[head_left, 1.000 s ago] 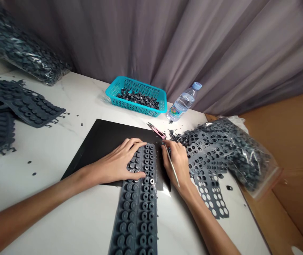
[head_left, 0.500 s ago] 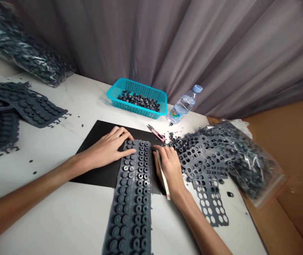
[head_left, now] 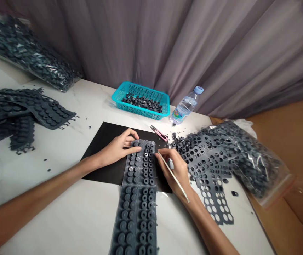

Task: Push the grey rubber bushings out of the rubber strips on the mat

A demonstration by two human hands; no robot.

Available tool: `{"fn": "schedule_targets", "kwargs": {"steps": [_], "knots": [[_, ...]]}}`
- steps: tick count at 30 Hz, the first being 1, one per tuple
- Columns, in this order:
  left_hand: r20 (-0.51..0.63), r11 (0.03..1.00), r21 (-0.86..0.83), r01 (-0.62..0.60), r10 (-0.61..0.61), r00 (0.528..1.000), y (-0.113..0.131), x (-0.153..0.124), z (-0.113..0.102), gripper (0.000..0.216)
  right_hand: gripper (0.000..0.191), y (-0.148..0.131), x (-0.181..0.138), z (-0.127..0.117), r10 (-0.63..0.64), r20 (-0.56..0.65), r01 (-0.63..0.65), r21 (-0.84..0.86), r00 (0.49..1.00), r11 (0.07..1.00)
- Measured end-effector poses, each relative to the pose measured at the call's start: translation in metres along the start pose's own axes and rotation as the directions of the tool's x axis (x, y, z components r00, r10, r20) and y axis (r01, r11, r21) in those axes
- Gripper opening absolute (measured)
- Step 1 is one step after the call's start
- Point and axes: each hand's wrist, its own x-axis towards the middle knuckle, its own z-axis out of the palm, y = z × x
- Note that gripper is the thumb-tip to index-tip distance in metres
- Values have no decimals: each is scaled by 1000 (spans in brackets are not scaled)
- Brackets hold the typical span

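Note:
A long grey rubber sheet studded with round moulded parts lies lengthwise on a black mat on the white table. My left hand presses on the sheet's far left corner, fingers curled over its edge. My right hand is closed round a thin pale stick tool, whose tip touches the sheet's far right edge.
A teal basket of loose grey parts stands behind the mat, with a water bottle to its right and pink snips in front. Punched-out sheets and a bagged heap lie right; more sheets and a bag left.
My left hand has slid from flat on the sheet to its far left corner. My right hand has shifted and turned the stick, its tip now at the sheet's right edge.

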Motion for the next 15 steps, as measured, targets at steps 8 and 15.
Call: {"fn": "schedule_targets", "kwargs": {"steps": [8, 15], "knots": [[61, 958, -285, 30, -13, 998, 2, -4, 9, 40, 6, -29, 24, 1, -64, 3, 64, 24, 998, 998], [-44, 970, -243, -7, -4, 999, -1, -6, 20, 28, 13, -15, 33, 16, -12, -119, 17, 43, 993, 999]]}}
